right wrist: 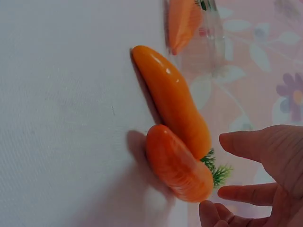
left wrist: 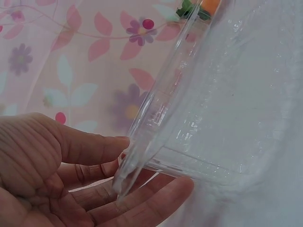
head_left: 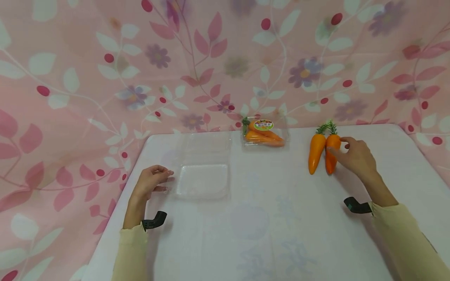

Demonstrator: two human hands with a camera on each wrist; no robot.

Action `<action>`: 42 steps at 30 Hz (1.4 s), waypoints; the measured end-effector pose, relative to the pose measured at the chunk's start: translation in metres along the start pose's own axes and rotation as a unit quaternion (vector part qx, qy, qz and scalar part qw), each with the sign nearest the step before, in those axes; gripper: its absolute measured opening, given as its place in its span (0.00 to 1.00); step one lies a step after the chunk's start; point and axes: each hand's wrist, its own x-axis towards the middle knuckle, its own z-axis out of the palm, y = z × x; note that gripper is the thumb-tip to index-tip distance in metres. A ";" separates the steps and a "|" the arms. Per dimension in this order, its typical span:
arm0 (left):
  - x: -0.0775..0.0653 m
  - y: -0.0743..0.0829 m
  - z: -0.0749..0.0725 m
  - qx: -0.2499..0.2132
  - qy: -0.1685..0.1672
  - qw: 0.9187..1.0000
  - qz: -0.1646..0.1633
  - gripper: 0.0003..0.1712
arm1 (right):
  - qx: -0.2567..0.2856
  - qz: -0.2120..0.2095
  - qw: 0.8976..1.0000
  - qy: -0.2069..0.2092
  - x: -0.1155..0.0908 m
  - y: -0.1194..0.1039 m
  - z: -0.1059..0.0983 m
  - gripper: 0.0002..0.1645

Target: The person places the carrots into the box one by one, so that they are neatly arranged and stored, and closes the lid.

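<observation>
An open clear plastic clamshell container (head_left: pixel 202 181) lies on the left part of the white table, its lid folded back toward the curtain. My left hand (head_left: pixel 152 182) pinches the container's left edge, thumb above and fingers beneath, as the left wrist view shows. On the right, two carrots with green tops lie side by side: a lighter orange carrot (head_left: pixel 316 153) and a deeper orange carrot (head_left: pixel 332 159). Right beside the deeper orange one is my right hand (head_left: pixel 356 158), its thumb and fingers spread. In the right wrist view, a small gap separates these fingers from that carrot.
A closed clear package (head_left: pixel 284 136) with a label and carrots (head_left: pixel 261 137) inside stands at the back of the white table (head_left: pixel 267 234). Behind the table hangs a pink flowered curtain (head_left: pixel 225 58).
</observation>
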 end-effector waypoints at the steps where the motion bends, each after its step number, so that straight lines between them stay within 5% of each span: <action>1: -0.003 0.004 0.001 0.001 -0.001 1.000 0.000 0.17 | -0.002 0.006 1.000 -0.002 0.001 0.001 0.001 0.47; 5: -0.009 0.013 0.003 0.003 -0.005 1.000 0.002 0.16 | -0.007 0.029 1.000 -0.007 0.005 0.002 0.003 0.51; 13: 0.004 -0.010 0.001 -0.001 -0.001 1.000 0.015 0.17 | -0.014 0.072 0.997 -0.010 0.013 0.001 0.007 0.56; 25: -0.001 -0.011 0.012 0.004 -0.006 1.000 0.026 0.16 | -0.041 0.067 0.997 0.008 0.015 0.009 0.011 0.51; 42: -0.009 -0.009 0.026 -0.010 -0.019 0.999 0.033 0.14 | -0.046 0.071 0.995 -0.043 0.012 0.021 0.006 0.49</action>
